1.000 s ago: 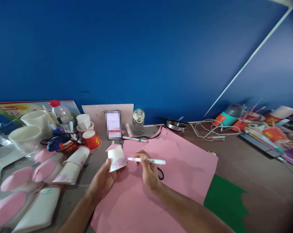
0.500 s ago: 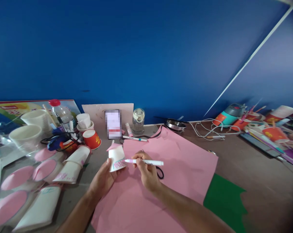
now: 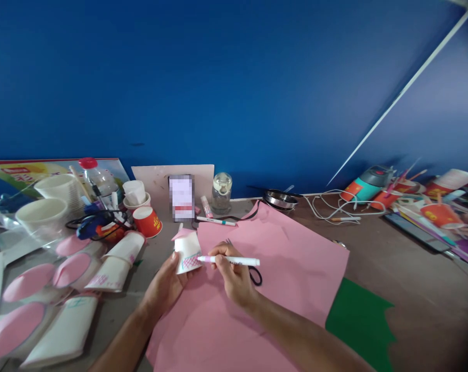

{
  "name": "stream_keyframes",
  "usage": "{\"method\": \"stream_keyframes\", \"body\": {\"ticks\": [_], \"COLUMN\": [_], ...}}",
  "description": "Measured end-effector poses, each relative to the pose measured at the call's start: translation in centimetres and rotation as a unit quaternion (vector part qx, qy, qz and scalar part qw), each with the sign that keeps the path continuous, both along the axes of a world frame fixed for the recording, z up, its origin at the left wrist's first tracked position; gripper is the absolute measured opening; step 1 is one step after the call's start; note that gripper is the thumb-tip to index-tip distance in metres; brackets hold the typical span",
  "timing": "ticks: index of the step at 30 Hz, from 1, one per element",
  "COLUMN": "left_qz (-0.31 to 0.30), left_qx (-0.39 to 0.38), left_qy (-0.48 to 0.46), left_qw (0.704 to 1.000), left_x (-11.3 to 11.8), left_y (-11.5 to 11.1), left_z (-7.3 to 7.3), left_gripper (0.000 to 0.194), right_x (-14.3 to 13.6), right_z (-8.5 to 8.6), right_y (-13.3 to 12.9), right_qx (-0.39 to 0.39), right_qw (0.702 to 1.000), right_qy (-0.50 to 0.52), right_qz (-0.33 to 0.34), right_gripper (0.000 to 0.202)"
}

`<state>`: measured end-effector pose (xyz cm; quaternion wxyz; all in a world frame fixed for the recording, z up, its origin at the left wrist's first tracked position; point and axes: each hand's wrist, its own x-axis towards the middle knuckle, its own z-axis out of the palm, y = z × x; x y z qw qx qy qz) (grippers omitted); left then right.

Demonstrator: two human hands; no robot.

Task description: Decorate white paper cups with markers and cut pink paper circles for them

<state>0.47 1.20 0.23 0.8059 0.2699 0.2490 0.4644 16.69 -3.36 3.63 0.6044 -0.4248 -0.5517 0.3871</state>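
Observation:
A small white paper cup (image 3: 187,247), upside down with a pink piece on top and a pink crosshatch pattern edged in blue, is held in my left hand (image 3: 167,281). My right hand (image 3: 234,274) pinches a white marker (image 3: 243,261) with a pink end, its tip at the right side of the pattern. Both hands are above a large sheet of pink paper (image 3: 296,263). Part of a black-handled tool, perhaps scissors (image 3: 256,276), shows beside my right hand. Another marker (image 3: 216,221) lies at the paper's back edge.
Paper cups with pink ovals (image 3: 28,281) and stacked cups (image 3: 59,191) crowd the left. A phone (image 3: 181,199), a glass jar (image 3: 222,194) and a black-and-silver round object (image 3: 280,199) stand behind. Green paper (image 3: 358,320), cables and a tablet (image 3: 416,232) are at right.
The marker's tip has shifted very slightly left against the cup's pattern. Both hands keep their hold, and the rest looks the same apart from a slight shift of view.

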Motion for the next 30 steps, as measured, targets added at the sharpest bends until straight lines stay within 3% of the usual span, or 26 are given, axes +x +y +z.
{"method": "stream_keyframes", "body": {"ticks": [16, 30], "left_qz": [-0.006, -0.008], "left_qx": [-0.002, 0.034], "left_qy": [0.011, 0.023], "left_qw": [1.000, 0.999], "left_x": [0.0, -0.3], "left_y": [0.0, 0.2], "left_z": [-0.3, -0.9], "left_gripper": [0.038, 0.033], "right_x": [-0.1, -0.2], "right_z": [-0.1, 1.6], "right_y": [0.3, 0.2], "right_qx": [0.008, -0.005], "right_qw": [0.999, 0.992], "right_qy": [0.046, 0.125], "right_qz": [-0.022, -0.014], "right_gripper": [0.025, 0.026]}}
